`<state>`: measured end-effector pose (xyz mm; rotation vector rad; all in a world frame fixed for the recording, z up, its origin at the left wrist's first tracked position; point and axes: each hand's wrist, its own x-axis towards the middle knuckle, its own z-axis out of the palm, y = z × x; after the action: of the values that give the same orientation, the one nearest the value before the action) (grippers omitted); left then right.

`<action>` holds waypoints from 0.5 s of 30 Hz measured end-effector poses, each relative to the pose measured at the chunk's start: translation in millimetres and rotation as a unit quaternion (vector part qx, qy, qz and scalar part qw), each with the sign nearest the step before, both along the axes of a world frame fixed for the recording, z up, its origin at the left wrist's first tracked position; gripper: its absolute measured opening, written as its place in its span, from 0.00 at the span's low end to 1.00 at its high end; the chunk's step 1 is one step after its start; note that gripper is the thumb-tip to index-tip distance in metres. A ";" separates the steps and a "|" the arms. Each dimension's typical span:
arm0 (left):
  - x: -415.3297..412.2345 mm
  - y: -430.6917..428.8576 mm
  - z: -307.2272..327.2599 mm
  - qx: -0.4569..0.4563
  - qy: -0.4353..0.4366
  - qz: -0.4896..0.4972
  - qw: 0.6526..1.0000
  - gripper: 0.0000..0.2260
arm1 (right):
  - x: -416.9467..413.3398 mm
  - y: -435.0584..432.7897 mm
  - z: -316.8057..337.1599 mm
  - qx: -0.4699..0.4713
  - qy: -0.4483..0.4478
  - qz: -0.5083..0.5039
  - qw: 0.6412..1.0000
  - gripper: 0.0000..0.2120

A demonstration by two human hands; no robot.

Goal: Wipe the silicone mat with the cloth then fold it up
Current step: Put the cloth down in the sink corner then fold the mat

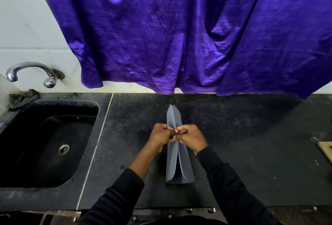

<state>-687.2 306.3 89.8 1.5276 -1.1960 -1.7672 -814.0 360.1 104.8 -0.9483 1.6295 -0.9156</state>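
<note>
The grey silicone mat stands on the dark countertop, its two long sides raised and pressed together at the top like a narrow tent. My left hand and my right hand meet over its middle, each pinching the upper edges of the mat between fingers and thumb. A checked cloth lies crumpled at the far left corner behind the sink, away from both hands.
A black sink with a metal drain takes up the left side, under a chrome tap. A purple curtain hangs over the back wall. A wooden frame pokes in at the right edge.
</note>
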 end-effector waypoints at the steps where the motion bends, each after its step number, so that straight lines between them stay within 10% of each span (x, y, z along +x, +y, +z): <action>1: 0.2 0.4 0.9 0.000 -0.005 -0.005 1.000 0.06 | 1.5 2.1 3.2 -0.008 0.003 0.006 1.000 0.09; 7: 7.0 6.2 8.0 -0.022 0.003 -0.035 0.999 0.02 | 1.0 2.1 6.0 -0.013 0.081 -0.016 0.997 0.10; 15: 49.2 -5.9 25.7 -0.303 -0.167 -0.117 0.931 0.18 | 12.0 -11.2 29.4 -0.073 0.195 0.055 0.976 0.15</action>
<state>-638.0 300.4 115.5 1.3651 -1.9405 -1.1063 -802.0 348.9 134.2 -1.3749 1.8300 -0.8167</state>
